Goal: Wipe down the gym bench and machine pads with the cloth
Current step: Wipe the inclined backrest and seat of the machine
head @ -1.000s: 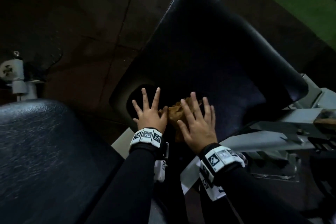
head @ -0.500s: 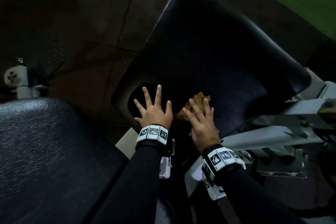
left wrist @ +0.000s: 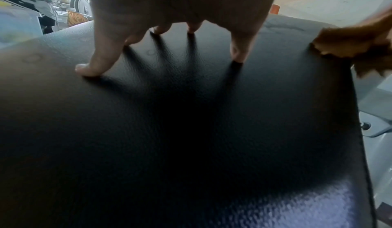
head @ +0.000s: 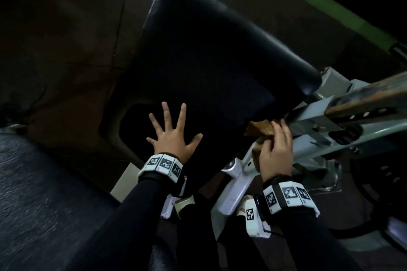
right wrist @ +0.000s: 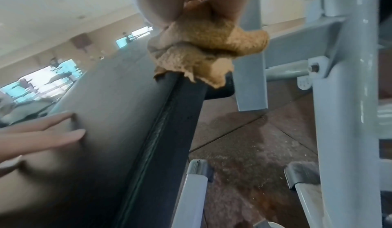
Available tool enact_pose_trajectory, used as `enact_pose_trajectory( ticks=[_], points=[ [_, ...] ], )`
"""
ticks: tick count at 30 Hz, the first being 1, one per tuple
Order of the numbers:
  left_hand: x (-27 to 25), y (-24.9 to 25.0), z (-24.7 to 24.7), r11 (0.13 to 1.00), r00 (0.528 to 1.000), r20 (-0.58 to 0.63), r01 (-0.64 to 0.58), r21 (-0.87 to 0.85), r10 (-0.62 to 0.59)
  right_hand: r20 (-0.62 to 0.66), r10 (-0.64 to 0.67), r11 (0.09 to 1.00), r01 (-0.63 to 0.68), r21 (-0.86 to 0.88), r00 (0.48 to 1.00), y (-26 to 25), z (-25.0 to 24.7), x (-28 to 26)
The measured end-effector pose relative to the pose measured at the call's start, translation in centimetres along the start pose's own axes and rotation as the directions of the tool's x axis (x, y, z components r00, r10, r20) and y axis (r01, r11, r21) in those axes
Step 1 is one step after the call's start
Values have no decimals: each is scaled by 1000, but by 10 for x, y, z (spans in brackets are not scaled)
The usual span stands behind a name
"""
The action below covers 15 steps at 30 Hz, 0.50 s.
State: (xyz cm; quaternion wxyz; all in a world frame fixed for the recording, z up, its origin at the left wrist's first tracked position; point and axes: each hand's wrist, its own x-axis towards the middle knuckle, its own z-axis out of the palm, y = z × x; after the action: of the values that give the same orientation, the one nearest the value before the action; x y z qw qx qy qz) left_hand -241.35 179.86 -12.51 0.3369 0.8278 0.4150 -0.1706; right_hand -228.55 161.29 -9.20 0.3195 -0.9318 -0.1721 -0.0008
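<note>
Since a second ago the right hand [head: 276,152] has slid the cloth [head: 261,128] away from the middle of the black seat pad [head: 215,55] to its right edge, while the left hand [head: 172,136] has stayed pressed on the pad near its lower end.

Farthest left lies a second black pad [head: 41,200], textured and blurred, with dark floor tiles [head: 66,28] beyond it. Next comes the left hand, wide open with all fingers [left wrist: 95,60] spread and straight, palm and fingertips flat on the seat pad; it holds nothing. A marker wristband [head: 161,166] sits over its black sleeve.

Well apart to the right, the right hand has its fingers curled round the tan cloth, bunching it into a wad. From the right wrist view the cloth [right wrist: 203,47] drapes over the pad's side edge [right wrist: 169,114], touching the seam there, just beside the grey machine frame [head: 343,136]. So the cloth is gripped in the right hand, right of the left hand, at the pad's border and not under the open palm. A green strip [head: 326,4] runs along the floor at the upper right.
</note>
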Motion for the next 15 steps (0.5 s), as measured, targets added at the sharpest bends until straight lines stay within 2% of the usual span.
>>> enact_pose_trajectory(
  ticks=[3, 7, 10, 15],
  points=[
    [-1, -1, -1, 1000, 1000, 8, -12, -27, 12, -38, 175, 983, -172, 64, 984, 0, 3, 5],
    [0, -1, 0, 1000, 1000, 18, -19, -24, 19, -106, 302, 948, -287, 138, 947, -5, 12, 10],
    [-1, -2, -1, 1000, 999, 29, -17, -23, 18, -55, 319, 936, -306, 171, 946, -12, 23, 7],
    [-1, -2, -3, 999, 999, 42, -20, -26, 22, 87, 252, 948, -264, 177, 964, -5, 39, -4]
  ],
)
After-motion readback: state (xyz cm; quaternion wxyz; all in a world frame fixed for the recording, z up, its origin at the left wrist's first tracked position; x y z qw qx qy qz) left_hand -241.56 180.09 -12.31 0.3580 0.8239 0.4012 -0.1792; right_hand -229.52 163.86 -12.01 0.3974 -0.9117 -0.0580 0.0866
